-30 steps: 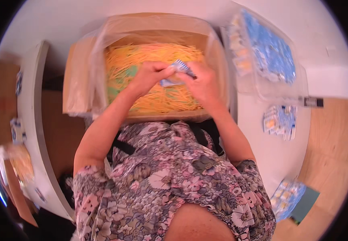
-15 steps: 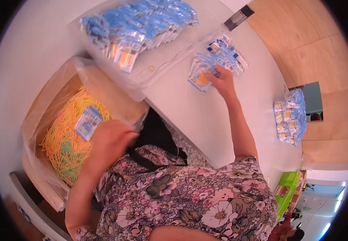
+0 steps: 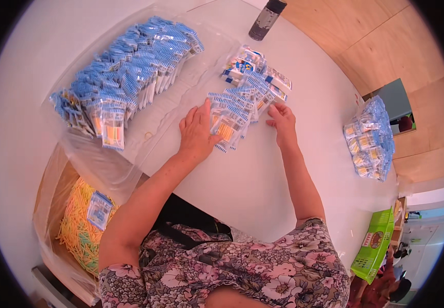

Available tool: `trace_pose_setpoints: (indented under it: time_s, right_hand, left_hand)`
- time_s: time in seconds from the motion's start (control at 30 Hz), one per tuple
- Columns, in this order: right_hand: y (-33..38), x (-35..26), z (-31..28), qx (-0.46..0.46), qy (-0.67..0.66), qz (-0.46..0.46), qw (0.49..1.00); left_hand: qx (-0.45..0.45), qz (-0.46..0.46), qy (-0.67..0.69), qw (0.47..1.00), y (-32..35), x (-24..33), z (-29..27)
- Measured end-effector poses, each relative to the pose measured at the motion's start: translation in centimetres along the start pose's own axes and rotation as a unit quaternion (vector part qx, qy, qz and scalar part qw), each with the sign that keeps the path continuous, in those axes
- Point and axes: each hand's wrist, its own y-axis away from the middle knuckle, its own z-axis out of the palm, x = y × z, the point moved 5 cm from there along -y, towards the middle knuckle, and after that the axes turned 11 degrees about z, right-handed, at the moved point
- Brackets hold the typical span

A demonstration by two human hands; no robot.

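A fanned pile of small clear packets [image 3: 227, 126] with blue-striped ends lies on the white table, thin yellow-orange sticks showing through the front one. My left hand [image 3: 195, 132] rests along the pile's left edge, fingers stretched out and thumb apart on the front packet. On the opposite side, my right hand [image 3: 282, 123] is beside the pile, its fingers loosely bent and apart, with nothing seen in them. Just behind, flat white-and-blue packets [image 3: 245, 64] overlap the far end of the pile.
Left, a clear plastic tray [image 3: 152, 131] holds rows of blue-striped packets. Below it, a plastic-lined box [image 3: 52, 200] contains loose coloured sticks [image 3: 75, 226] and one packet [image 3: 99, 209]. A dark-capped bottle [image 3: 265, 21], bundled packets [image 3: 370, 141] and a green basket [image 3: 375, 246] stand farther off.
My left hand has moved from above the box of sticks to the packets on the table. My right hand has let go of the packets and sits at their right side. The view has shifted.
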Motion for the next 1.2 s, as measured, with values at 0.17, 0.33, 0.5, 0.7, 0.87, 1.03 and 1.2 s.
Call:
trace_pose_setpoints:
  time_s: [0.17,0.33,0.5,0.7,0.87,1.03,1.2]
  right_hand:
    - [-1.4,-0.7,3.3,-0.152,-0.064,0.069,0.984]
    - [-0.9,-1.9,4.8,-0.178,-0.01,0.071,0.982]
    - [-1.2,-1.4,6.0,-0.223,-0.029,-0.011,0.974]
    - [0.8,-1.2,6.8,-0.289,-0.103,-0.041,0.951]
    - [4.2,-0.7,7.4,-0.344,-0.187,0.018,0.92]
    - [8.0,-2.1,8.6,-0.43,-0.096,-0.038,0.897]
    - [9.8,-0.6,6.5,-0.488,-0.215,-0.007,0.846]
  left_hand:
    - [-0.034,-0.001,0.065,0.997,-3.2,-0.5,0.5]
    - [-0.042,-0.011,0.097,0.994,-4.4,-0.8,1.0]
    - [-0.032,-0.008,0.118,0.992,-4.6,-0.8,1.1]
    - [-0.05,-0.014,0.159,0.986,-3.8,-0.8,1.0]
    - [-0.001,-0.027,0.377,0.926,-2.7,0.0,-0.8]
    - [0.061,-0.001,0.459,0.886,0.5,-0.3,-0.8]
    - [0.066,-0.032,0.471,0.879,1.8,0.0,-1.4]
